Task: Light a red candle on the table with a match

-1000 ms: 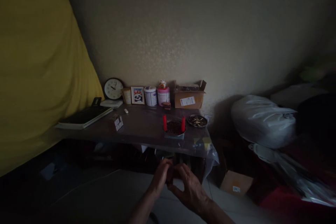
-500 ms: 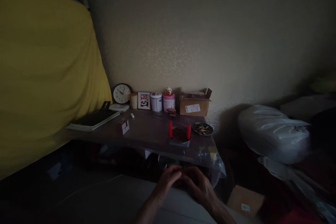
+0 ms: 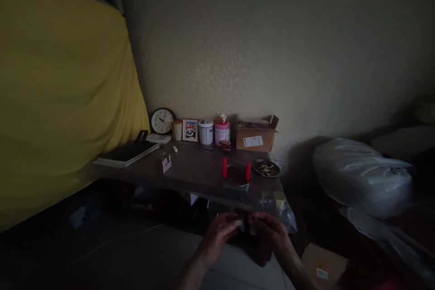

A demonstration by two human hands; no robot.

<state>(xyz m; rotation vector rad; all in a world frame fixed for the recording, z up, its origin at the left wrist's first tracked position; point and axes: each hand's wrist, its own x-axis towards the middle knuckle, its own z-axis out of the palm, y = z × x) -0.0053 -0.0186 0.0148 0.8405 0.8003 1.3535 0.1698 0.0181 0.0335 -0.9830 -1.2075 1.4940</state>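
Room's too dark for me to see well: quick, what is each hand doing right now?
Left hand: fingers closed on a small dark object, too dim to identify.
Right hand: pinching the same object's other end.

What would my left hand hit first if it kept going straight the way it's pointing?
Probably the small dark object held between the left hand and right hand; beyond that, the right hand's fingers. It is dim, so depth is uncertain.

Soft cloth, shiny plastic and brown cardboard in a dim room

The big yellow sheet (image 3: pixel 57 113) is soft, matt cloth. The table (image 3: pixel 197 172) has a smooth, shiny clear plastic cover on top. The box (image 3: pixel 255 138) by the wall is plain brown cardboard with a paper label. The white bag (image 3: pixel 360 176) looks like thin, glossy plastic, maybe. The wall (image 3: pixel 258 54) looks bumpy and matt.
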